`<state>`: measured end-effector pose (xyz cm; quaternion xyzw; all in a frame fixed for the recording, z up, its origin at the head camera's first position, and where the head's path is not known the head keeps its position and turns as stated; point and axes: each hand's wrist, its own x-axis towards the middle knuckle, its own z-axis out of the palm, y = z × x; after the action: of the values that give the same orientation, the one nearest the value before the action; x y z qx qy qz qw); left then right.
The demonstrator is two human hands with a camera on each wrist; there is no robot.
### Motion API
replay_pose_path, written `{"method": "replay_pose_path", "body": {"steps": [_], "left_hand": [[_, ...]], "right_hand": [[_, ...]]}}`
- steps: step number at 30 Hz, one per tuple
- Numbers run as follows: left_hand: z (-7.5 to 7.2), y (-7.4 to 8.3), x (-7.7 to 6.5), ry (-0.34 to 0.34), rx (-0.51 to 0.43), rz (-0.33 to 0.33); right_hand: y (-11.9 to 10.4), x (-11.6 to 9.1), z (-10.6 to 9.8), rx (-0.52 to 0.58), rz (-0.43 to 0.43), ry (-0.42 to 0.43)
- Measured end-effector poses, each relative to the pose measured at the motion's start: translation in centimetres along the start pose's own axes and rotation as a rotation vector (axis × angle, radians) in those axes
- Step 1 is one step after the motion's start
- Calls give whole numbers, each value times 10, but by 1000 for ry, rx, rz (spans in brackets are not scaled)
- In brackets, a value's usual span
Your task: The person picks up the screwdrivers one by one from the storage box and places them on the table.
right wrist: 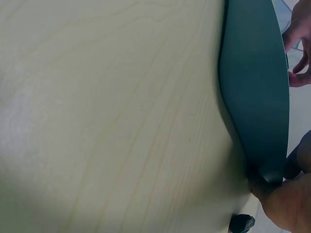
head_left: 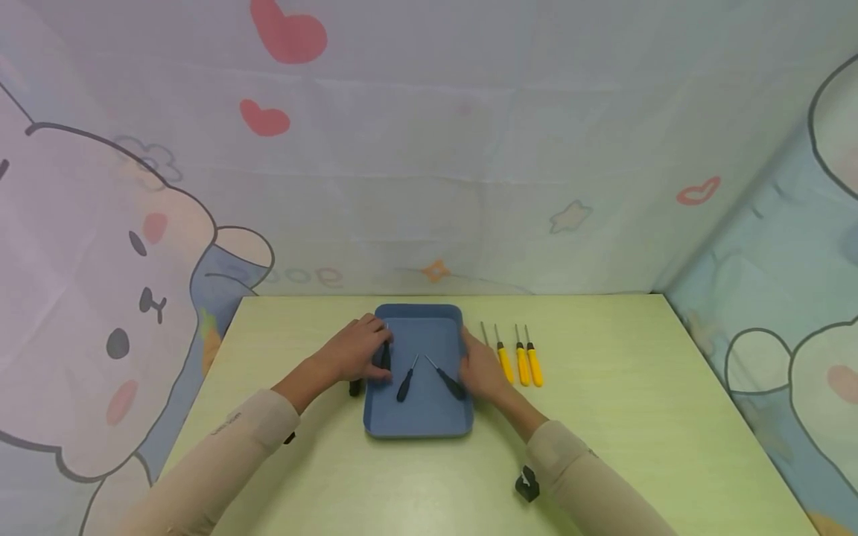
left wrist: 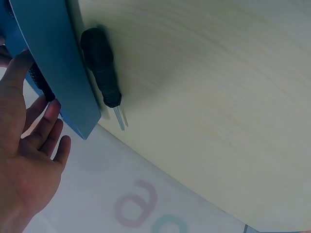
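Observation:
A blue-grey tray (head_left: 418, 424) lies on the table. Over its left side, my left hand (head_left: 358, 348) pinches a black-handled screwdriver (head_left: 386, 357) between thumb and fingertips; the left wrist view shows its dark handle (left wrist: 41, 82) just past the tray wall (left wrist: 63, 63). Inside the tray are two more black screwdrivers, one in the middle (head_left: 405, 387) and one slanting to the right (head_left: 450, 383). My right hand (head_left: 482, 368) grips the tray's right wall, with fingers on either side of it in the right wrist view. Another black screwdriver (left wrist: 101, 68) lies on the table left of the tray.
Several yellow-handled screwdrivers (head_left: 522, 365) lie in a row right of the tray, one partly hidden by the right hand. A printed cloth (head_left: 429, 186) hangs behind the table's back edge. Near the right sleeve is a small black object (head_left: 527, 484).

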<state>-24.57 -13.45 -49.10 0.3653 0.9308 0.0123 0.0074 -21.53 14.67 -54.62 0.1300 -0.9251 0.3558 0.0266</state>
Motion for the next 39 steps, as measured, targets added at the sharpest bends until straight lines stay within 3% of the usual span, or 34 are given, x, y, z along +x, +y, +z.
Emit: {"method": "replay_pose_path", "body": {"steps": [17,39], "left_hand": [[-11,-4,-5,89,-51,19],[-16,-9,-15,138,-100,2]], "right_hand": [[2,2,2,-9,13,-4],[0,-2,1,11,10,4]]}}
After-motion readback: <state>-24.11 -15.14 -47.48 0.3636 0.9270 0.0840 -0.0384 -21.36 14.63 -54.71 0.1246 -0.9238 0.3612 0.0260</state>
